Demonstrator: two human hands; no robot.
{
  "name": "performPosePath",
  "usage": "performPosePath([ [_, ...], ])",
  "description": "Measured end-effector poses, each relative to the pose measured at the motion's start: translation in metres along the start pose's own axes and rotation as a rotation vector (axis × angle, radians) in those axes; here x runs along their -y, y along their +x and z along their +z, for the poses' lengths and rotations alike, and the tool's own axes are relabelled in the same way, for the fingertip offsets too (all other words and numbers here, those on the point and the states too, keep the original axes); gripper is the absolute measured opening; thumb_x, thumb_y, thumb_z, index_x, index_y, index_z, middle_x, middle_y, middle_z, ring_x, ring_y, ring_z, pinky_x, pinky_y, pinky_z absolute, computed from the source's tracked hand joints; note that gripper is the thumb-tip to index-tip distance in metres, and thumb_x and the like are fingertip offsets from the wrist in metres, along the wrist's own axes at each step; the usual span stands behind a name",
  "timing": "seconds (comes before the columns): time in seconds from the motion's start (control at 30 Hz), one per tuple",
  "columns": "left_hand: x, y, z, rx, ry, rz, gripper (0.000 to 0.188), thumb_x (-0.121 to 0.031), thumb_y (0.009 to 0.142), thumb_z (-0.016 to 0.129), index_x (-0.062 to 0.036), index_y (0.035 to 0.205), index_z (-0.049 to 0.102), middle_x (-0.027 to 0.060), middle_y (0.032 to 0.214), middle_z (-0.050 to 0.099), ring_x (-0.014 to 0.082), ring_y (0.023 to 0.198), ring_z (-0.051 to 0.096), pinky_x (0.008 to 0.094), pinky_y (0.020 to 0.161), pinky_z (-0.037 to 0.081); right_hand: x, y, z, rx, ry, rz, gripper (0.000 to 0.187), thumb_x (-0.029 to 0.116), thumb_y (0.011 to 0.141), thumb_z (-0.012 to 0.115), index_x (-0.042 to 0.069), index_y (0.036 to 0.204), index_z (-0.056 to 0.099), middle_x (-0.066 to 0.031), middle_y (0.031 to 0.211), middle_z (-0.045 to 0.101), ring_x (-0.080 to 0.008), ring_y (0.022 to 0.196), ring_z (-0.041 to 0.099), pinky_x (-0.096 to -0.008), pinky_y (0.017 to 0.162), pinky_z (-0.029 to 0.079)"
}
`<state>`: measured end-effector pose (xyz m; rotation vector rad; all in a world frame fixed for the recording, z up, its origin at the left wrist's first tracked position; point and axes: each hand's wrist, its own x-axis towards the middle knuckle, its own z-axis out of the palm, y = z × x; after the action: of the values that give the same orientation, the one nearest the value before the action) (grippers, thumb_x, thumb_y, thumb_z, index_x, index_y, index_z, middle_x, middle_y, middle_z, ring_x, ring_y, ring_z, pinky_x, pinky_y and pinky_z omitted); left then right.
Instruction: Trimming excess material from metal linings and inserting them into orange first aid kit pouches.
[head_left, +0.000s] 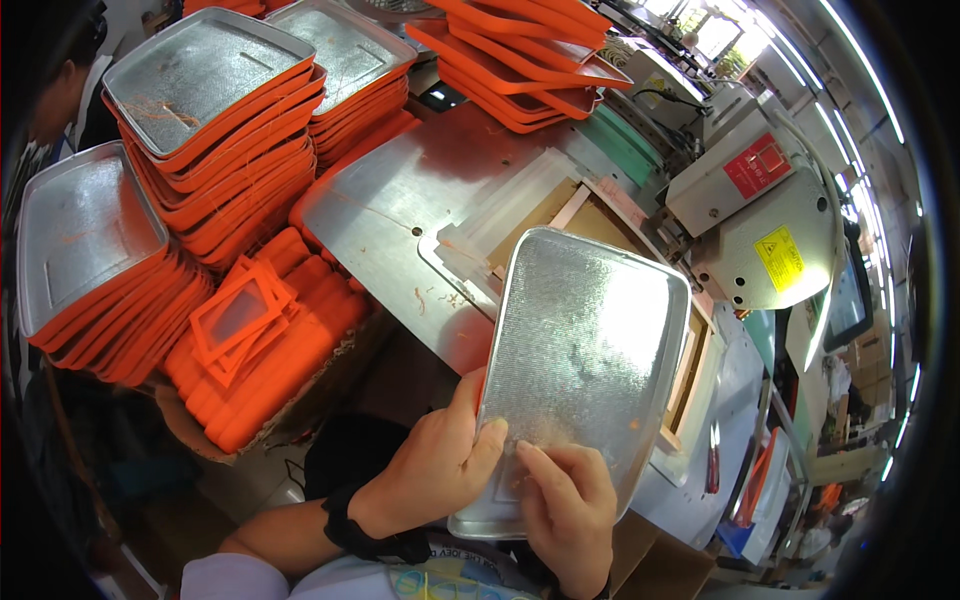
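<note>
A rectangular silver-lined panel (590, 340) with rounded corners and a raised rim is tilted up in front of me, its shiny textured face toward me. My left hand (435, 465) grips its left edge, thumb on the silver face; the fingers behind are hidden. Over the lower part of the panel, my right hand (570, 505) is closed with thumb and forefinger pinched near the left thumb. Whatever lies in that pinch is too small to make out. A faint brownish fuzzy patch shows on the lining just above the fingertips.
Stacks of orange, silver-lined panels (210, 80) stand at the left and back. Below them, a cardboard box (295, 420) holds orange pieces. A sewing machine (760, 220) stands at the right of the metal worktable (380, 215). Red-handled snips (713, 470) lie near its right side.
</note>
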<state>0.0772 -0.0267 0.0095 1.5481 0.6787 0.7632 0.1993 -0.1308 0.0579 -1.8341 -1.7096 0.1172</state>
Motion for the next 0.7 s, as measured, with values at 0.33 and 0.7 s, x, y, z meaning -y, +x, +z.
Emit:
performPosePath([
  [0.33, -0.012, -0.001, 0.001, 0.025, 0.088, -0.053, 0.049, -0.016, 0.095, 0.049, 0.0106, 0.133, 0.033, 0.0333, 0.082, 0.063, 0.0489, 0.078, 0.064, 0.0519, 0.07, 0.051, 0.009, 0.019, 0.0, 0.026, 0.006, 0.096, 0.017, -0.002, 0.072, 0.073, 0.003, 0.083, 0.061, -0.0101, 0.078, 0.058, -0.0267, 0.069, 0.06, -0.0358, 0.061, 0.047],
  [0.7, -0.008, -0.001, 0.003, 0.041, 0.095, -0.046, 0.051, -0.015, 0.095, 0.05, 0.0093, 0.135, 0.031, 0.0304, 0.072, 0.062, 0.0483, 0.068, 0.063, 0.0538, 0.063, 0.05, -0.001, 0.026, 0.005, 0.058, -0.126, -0.013, 0.019, -0.002, 0.069, 0.071, 0.004, 0.075, 0.055, -0.0084, 0.071, 0.053, -0.024, 0.059, 0.055, -0.0345, 0.053, 0.044],
])
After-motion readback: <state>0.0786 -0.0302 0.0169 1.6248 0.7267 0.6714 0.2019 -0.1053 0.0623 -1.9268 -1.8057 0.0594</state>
